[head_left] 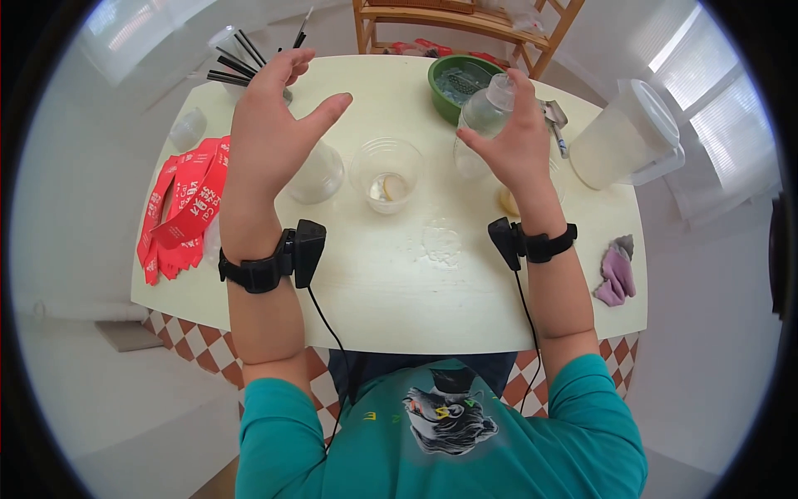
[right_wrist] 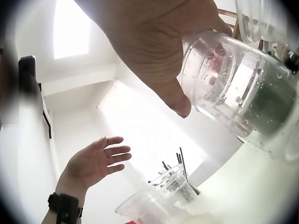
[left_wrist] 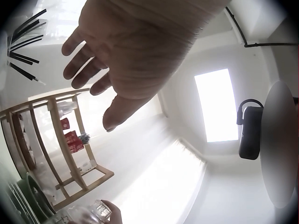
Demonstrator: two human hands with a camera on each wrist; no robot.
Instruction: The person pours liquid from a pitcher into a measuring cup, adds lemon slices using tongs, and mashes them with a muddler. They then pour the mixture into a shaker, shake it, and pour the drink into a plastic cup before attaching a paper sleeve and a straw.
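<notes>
My right hand (head_left: 521,137) grips a clear plastic shaker-like vessel (head_left: 486,116) with a narrower top, thumb on the near side and fingers on the far side. Water drops cling to the vessel's wall (right_wrist: 236,84) in the right wrist view. My left hand (head_left: 270,133) is raised with fingers extended and thumb spread, holding nothing. Below it stands a clear plastic cup (head_left: 317,176), partly covered by the hand. Between the hands, a clear cup (head_left: 384,150) contains a pale round slice (head_left: 392,188). Under the right wrist, another yellowish slice (head_left: 509,201) shows, mostly hidden.
Black straws (head_left: 237,71) stand in a cup at back left. Red printed strips (head_left: 187,204) lie at left. A green basin (head_left: 445,104) sits at the back, near a metal utensil (head_left: 555,116). A lidded pitcher (head_left: 619,137), purple cloth (head_left: 617,276) and wet patch (head_left: 440,244) are also on the table.
</notes>
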